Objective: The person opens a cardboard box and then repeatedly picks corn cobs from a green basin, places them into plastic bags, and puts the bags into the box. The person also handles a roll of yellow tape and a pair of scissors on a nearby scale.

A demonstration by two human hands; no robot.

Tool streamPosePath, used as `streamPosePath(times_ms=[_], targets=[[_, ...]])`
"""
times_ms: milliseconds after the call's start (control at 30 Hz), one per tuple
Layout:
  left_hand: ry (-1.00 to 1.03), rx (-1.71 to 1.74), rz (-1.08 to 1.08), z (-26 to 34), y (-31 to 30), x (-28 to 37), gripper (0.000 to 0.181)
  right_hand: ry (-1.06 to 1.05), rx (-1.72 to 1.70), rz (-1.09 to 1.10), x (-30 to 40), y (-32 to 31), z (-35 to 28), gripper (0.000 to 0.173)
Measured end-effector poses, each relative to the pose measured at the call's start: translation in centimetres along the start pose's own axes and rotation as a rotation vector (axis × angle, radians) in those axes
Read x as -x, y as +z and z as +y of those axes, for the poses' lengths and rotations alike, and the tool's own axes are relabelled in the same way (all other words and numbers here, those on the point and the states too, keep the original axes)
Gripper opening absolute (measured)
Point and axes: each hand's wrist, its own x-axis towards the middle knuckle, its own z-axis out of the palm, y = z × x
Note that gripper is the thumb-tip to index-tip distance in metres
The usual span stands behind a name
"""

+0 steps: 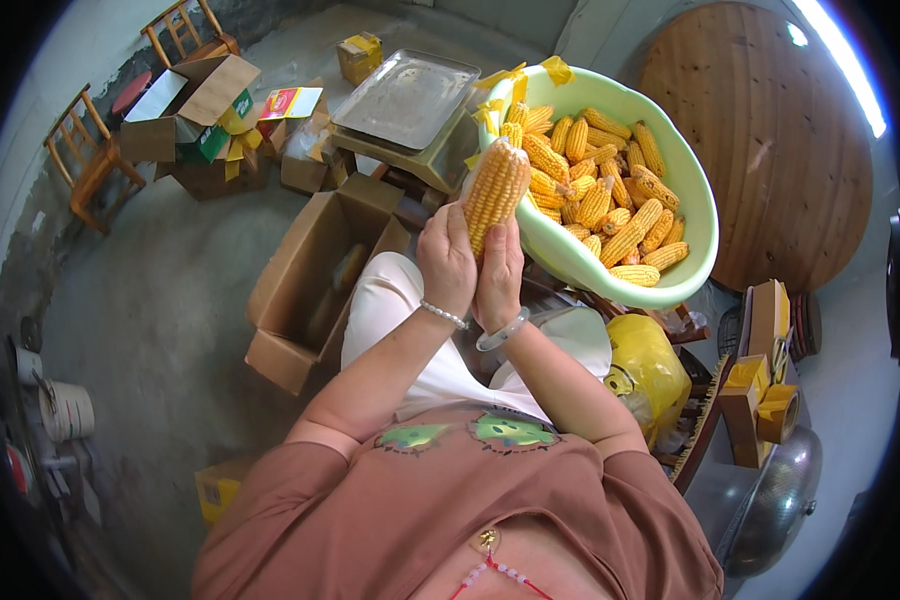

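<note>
Both my hands hold one large ear of dried yellow corn (496,187) tilted upward in front of me; a clear plastic film seems to cover it. My left hand (448,251) grips its lower left side, and my right hand (501,262) its lower right side. Just beyond, to the right, a pale green plastic tub (701,217) holds many husked ears of corn (594,201). Strips of yellow tape (559,70) hang from the tub's rim. An open cardboard box (281,289) stands to the left of my knee, with something in clear plastic inside, hard to make out.
A platform scale with a metal tray (409,97) stands ahead. Cardboard boxes (146,140) and wooden chairs (90,161) are at the far left. At the right are a round wooden tabletop (757,142), a yellow plastic bag (645,367), a tape roll (778,414) and a metal pot or lid (776,502).
</note>
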Motion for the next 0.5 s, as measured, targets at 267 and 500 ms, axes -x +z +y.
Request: streamPosePath(times_ms=[267,500], targets=[[0.391,-0.429,0.037,-1.7,-2.5,-1.2,0.028,0.189,-0.036,0.04,0.2,0.6,1.7,0.04],[0.428,-0.383,0.083,-1.2,-6.0,-1.9,0.026,0.41,-0.216,-0.047,0.6,0.6,1.8,0.042]])
